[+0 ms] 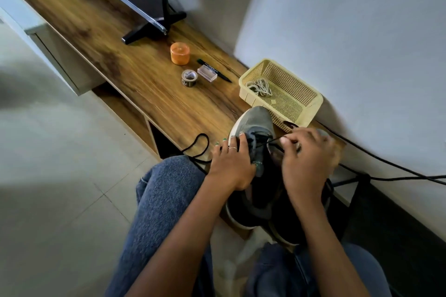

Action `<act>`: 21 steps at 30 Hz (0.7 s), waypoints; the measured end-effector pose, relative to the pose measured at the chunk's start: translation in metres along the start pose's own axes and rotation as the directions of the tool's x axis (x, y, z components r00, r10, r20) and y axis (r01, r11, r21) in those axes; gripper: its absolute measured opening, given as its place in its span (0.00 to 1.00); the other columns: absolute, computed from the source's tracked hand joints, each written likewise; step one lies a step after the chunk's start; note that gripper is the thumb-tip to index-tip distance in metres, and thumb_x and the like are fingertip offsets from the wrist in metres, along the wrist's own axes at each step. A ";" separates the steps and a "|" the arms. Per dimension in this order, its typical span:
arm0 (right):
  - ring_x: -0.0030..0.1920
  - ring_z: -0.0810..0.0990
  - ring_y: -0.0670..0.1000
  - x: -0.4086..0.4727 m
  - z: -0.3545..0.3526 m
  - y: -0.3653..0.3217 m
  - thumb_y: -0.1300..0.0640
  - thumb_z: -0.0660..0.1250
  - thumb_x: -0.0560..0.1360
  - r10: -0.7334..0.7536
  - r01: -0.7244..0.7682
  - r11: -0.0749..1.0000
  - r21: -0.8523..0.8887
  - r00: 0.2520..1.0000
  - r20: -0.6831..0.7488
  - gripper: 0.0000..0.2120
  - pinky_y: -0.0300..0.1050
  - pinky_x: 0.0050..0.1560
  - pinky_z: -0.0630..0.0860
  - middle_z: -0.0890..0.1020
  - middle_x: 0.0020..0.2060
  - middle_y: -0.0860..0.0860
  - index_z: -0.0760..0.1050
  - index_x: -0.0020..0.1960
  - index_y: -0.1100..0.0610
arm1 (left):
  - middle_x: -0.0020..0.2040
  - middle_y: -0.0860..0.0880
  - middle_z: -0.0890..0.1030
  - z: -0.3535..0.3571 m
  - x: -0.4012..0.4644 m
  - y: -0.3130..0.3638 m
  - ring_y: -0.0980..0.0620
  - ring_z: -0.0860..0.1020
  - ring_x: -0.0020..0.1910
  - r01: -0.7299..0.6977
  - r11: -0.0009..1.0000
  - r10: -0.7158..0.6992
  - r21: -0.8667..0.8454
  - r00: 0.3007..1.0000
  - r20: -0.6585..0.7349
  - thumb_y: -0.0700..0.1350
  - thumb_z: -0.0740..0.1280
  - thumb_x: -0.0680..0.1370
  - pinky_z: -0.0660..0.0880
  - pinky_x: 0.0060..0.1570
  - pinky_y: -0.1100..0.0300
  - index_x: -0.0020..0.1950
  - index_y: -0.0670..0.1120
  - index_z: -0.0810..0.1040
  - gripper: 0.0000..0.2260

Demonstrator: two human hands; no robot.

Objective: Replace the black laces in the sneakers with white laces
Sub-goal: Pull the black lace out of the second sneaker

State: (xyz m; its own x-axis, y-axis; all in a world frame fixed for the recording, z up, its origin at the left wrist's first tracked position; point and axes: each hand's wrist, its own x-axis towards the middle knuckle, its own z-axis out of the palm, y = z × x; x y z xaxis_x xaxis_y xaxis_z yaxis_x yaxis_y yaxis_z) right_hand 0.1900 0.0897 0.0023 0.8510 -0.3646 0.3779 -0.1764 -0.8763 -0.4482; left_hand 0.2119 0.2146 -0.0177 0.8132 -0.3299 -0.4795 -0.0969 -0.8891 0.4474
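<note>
A grey sneaker (255,123) stands on the wooden shelf (149,84) with its toe pointing away from me. My left hand (233,164) grips its left side near the eyelets. My right hand (306,154) pinches a strand of the black lace (270,141) that crosses the tongue. A loose loop of that lace (200,144) trails off to the left over the shelf edge. A second dark sneaker (287,224) lies beside the first, partly hidden under my right forearm. White laces (259,87) lie coiled in a yellow basket (311,101).
On the shelf behind the shoes are a tape roll (189,78), a clear small box (207,74), a black pen (214,70) and an orange jar (179,53). A black stand foot (154,29) sits farther back. Black cables (386,164) run along the wall at right. My knees in jeans are below.
</note>
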 end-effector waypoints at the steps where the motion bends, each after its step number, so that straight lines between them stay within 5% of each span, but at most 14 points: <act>1: 0.57 0.70 0.54 0.001 -0.004 0.001 0.58 0.69 0.73 0.075 -0.071 0.995 0.074 0.996 -0.050 0.00 0.49 0.57 0.58 0.79 0.49 0.48 0.78 0.44 0.55 | 0.79 0.40 0.44 0.000 0.000 0.000 0.42 0.44 0.78 0.000 1.000 0.000 0.001 1.000 0.001 0.53 0.54 0.83 0.43 0.76 0.47 0.78 0.42 0.37 0.33; 6: 0.54 0.74 0.55 -0.003 -0.012 -0.005 0.58 0.67 0.75 0.275 -0.220 0.920 0.326 0.952 -0.134 0.02 0.61 0.59 0.70 0.75 0.41 0.39 0.75 0.45 0.52 | 0.79 0.40 0.44 0.000 -0.001 0.000 0.41 0.44 0.78 -0.005 1.000 0.005 -0.003 1.000 -0.009 0.52 0.54 0.83 0.43 0.76 0.47 0.78 0.43 0.37 0.34; 9: 0.64 0.69 0.57 -0.005 -0.010 -0.014 0.58 0.65 0.76 0.211 -0.214 0.975 0.052 0.976 0.058 0.12 0.57 0.64 0.63 0.77 0.55 0.48 0.73 0.59 0.51 | 0.79 0.40 0.45 0.001 0.000 -0.001 0.41 0.45 0.78 0.003 1.000 -0.003 0.010 1.000 -0.024 0.52 0.55 0.82 0.44 0.75 0.47 0.78 0.43 0.37 0.34; 12: 0.73 0.53 0.56 -0.006 -0.007 -0.020 0.54 0.65 0.75 0.048 0.032 0.974 -0.224 0.938 0.344 0.30 0.61 0.67 0.55 0.61 0.73 0.47 0.57 0.74 0.46 | 0.79 0.40 0.46 0.003 0.002 0.000 0.41 0.46 0.78 -0.002 1.000 0.002 0.005 1.000 -0.022 0.51 0.55 0.82 0.45 0.76 0.47 0.78 0.42 0.37 0.34; 16: 0.74 0.50 0.56 -0.009 0.012 -0.021 0.53 0.61 0.79 -0.056 0.226 0.922 -0.314 0.881 0.470 0.13 0.59 0.65 0.48 0.70 0.67 0.46 0.73 0.63 0.47 | 0.79 0.41 0.48 0.005 0.003 -0.001 0.42 0.48 0.78 -0.009 1.000 0.009 0.009 0.999 -0.040 0.49 0.54 0.83 0.46 0.75 0.47 0.78 0.42 0.37 0.32; 21: 0.58 0.74 0.58 -0.010 0.028 -0.007 0.56 0.73 0.70 -0.186 0.259 0.928 -0.268 0.945 0.269 0.03 0.53 0.54 0.54 0.82 0.42 0.47 0.79 0.41 0.51 | 0.79 0.41 0.46 0.002 0.002 -0.002 0.42 0.47 0.78 -0.011 1.000 0.011 -0.007 1.000 -0.024 0.50 0.55 0.82 0.45 0.75 0.47 0.78 0.44 0.36 0.34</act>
State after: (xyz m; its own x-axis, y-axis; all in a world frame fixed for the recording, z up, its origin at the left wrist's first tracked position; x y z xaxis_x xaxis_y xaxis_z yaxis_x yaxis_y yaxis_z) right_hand 0.1965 0.1085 -0.0212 0.9701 -0.0972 0.2224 -0.0762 -0.9920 -0.1010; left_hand 0.2124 0.2150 -0.0214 0.8255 -0.3318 -0.4566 -0.1017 -0.8832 0.4578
